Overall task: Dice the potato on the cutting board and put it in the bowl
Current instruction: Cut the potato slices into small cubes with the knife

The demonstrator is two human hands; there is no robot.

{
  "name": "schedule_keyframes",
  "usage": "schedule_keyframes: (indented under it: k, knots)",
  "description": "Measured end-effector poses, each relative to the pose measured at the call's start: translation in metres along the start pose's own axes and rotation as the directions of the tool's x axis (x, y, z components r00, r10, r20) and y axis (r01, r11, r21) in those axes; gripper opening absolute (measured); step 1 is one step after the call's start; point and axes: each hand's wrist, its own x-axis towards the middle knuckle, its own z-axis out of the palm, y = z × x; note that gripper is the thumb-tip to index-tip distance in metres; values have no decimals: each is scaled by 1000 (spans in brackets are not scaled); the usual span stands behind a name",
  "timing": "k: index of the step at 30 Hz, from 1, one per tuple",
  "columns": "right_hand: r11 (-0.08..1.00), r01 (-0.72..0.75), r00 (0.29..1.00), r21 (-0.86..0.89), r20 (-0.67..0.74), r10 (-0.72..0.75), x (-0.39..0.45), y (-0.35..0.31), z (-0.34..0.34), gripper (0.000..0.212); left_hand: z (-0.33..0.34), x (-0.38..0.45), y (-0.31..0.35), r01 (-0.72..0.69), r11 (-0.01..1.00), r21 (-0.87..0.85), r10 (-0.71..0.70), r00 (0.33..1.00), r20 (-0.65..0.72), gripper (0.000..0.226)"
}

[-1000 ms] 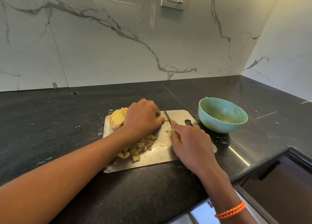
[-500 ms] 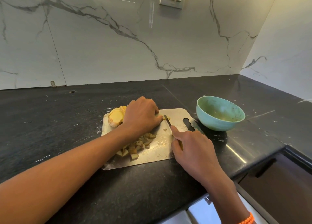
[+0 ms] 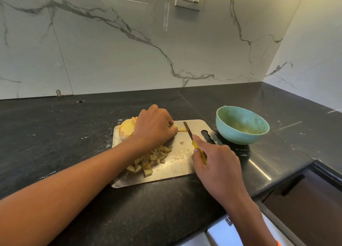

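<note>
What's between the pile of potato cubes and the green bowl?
In the head view, bare steel cutting board, then the right hand holding the yellow-handled knife, before the green bowl.

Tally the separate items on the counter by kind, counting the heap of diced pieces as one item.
Cutting board: 1
Knife: 1
Bowl: 1
Uncut potato pieces: 1 cluster
Diced potato pile: 1
Stray potato bit: 1
Total: 6

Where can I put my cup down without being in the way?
The black counter left of the cutting board is bare, and so is the stretch behind the bowl. The board is crowded: left hand, right hand, knife, potato dice.
</note>
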Motion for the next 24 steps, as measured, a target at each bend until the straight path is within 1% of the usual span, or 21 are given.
schedule_keyframes:
  k: [3, 6, 11, 16, 24]
  knots:
    - [999, 14, 1000, -33, 4, -14, 16, -5, 8, 45, 1, -1, -2, 25, 1000, 9, -25, 1000, -2, 35]
    - [998, 20, 999, -63, 50, -17, 28, -7, 15, 45, 3, -1, -3, 28, 999, 25, -28, 1000, -9, 36]
    - [996, 36, 997, -78, 64, -31, 30, -6, 18, 45, 4, -1, -2, 35, 999, 8, -35, 999, -12, 37]
    - [986, 82, 986, -143, 154, -60, 33, -4, 21, 47, 4, -2, -1, 29, 1000, -7, -29, 1000, -1, 35]
    - [991, 81, 984, -104, 166, -63, 20, 5, 13, 49, 2, -1, 0, 25, 1000, -2, -25, 1000, -18, 35]
